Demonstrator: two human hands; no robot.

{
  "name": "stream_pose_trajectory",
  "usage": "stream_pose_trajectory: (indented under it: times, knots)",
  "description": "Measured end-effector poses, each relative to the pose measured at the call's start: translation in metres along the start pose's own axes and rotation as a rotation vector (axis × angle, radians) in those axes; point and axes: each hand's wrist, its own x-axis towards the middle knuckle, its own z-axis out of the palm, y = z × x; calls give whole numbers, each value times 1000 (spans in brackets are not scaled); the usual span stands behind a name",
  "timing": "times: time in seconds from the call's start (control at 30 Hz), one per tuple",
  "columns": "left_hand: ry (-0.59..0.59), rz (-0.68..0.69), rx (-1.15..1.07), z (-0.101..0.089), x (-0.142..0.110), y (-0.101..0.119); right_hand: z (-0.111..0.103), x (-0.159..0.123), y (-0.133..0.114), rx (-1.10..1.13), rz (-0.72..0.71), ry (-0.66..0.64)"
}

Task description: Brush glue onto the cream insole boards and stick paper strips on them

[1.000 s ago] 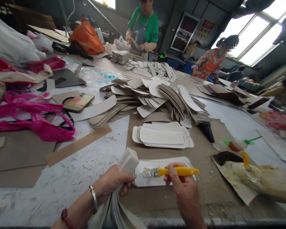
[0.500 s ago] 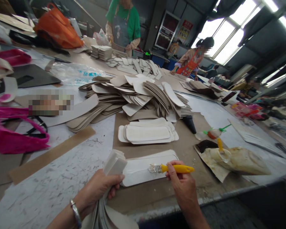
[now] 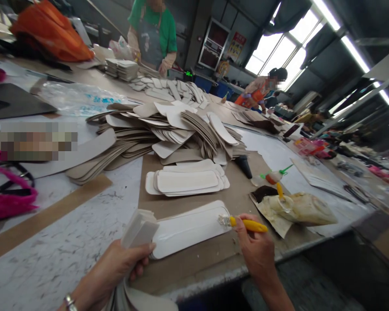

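Note:
My left hand [image 3: 129,259] is closed around a bundle of long pale strips [image 3: 139,229], whose lower ends hang over the table's front edge. Its thumb lies at the left end of a white, round-cornered piece [image 3: 191,229] on the brown board. In my right hand [image 3: 254,242] is a paintbrush [image 3: 249,224] with a yellow handle. The brush's whitish bristles touch the right end of that white piece. A wet-looking streak runs along its surface. Just behind it sits a small stack of similar white pieces [image 3: 188,181].
A large heap of curved pieces [image 3: 168,129] lies behind the stack. To the right are a stained pouch-like container [image 3: 304,209] with something yellow in it, a black cone [image 3: 243,166] and a green-tipped bottle [image 3: 275,176]. Two people stand across the tables; a magenta bag [image 3: 13,190] is at left.
My right hand has drawn the brush rightward along the white piece, from its middle to its right end. The left hand keeps its grip on the strips. The whole view has shifted somewhat.

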Motion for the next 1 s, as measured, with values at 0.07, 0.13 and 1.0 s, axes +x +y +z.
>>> stream_pose_trajectory:
  times: [0.07,0.13,1.0]
  knots:
    - [-7,0,-24,-1,0,-2,4,-7,-14,146,130,-53]
    - [-27,3,-40,-1,1,-3,14,-17,-33,351,278,-165]
    - [56,3,26,3,-2,-8,-6,11,13,-98,-211,14]
